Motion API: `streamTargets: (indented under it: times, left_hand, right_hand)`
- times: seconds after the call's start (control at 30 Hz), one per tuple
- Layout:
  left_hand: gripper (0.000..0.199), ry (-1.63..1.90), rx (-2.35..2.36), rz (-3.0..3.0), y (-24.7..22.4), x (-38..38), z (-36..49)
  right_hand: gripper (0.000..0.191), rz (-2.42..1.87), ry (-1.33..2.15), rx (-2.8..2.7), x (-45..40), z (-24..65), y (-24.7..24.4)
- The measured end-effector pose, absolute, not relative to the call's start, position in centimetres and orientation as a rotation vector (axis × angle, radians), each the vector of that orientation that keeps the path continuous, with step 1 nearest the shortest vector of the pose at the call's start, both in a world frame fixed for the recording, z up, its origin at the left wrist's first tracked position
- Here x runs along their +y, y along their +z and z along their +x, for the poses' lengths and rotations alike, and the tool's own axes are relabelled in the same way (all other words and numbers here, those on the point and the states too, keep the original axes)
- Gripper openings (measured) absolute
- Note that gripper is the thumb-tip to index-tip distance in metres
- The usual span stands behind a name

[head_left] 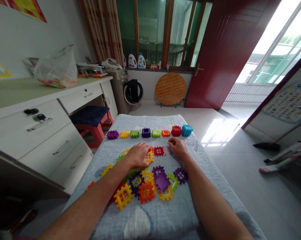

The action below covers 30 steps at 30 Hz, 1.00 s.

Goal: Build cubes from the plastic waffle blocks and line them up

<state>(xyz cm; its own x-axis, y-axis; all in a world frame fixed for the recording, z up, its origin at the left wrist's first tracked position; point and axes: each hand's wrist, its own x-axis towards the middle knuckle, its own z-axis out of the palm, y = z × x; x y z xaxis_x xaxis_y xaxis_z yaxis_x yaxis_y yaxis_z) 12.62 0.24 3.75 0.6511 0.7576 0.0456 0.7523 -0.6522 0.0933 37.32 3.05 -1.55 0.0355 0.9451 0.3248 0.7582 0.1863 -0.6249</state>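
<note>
My left hand is closed around the edge of a yellow square lattice tile, its fingers above and its thumb below. Just right of that tile lies a flat red tile. My right hand is curled with the fingertips together; whether anything is between them is hidden. It is below a red block at the right part of a row. Nearer to me lies a loose heap with an orange tile, a purple tile and a yellow tile. My left forearm covers part of the heap.
Across the far part of the cloth-covered table runs a row from a purple block to a blue block. A white desk and a red stool stand left; a round wooden tabletop leans behind.
</note>
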Motion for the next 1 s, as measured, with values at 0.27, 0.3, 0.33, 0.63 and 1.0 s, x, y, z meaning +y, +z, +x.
streamTargets:
  times: [0.27, 0.3, 0.33, 0.63, 1.0]
  left_hand:
    - [0.040, 0.038, 1.273, 2.735, 3.6, 1.1, 11.6]
    - [0.040, 0.009, 1.289, 2.743, 3.7, 1.0, 11.6]
    - [0.039, -0.019, 1.308, 2.756, 3.9, 0.9, 11.6]
    - [0.032, -0.092, 1.429, 2.818, 4.4, 0.0, 13.0]
    - [0.047, 0.294, 1.731, 2.673, 7.1, 6.3, 3.8]
  right_hand:
    - [0.015, -1.592, 0.332, -1.776, 3.0, 37.4, -1.6]
    - [0.015, -1.589, 0.332, -1.780, 3.0, 37.4, -1.6]
    - [0.015, -1.586, 0.334, -1.785, 2.9, 37.3, -1.5]
    - [0.015, -1.603, 0.334, -1.794, 2.8, 37.2, -1.4]
    - [0.017, -1.566, 0.322, -1.812, 3.0, 37.4, -1.9]
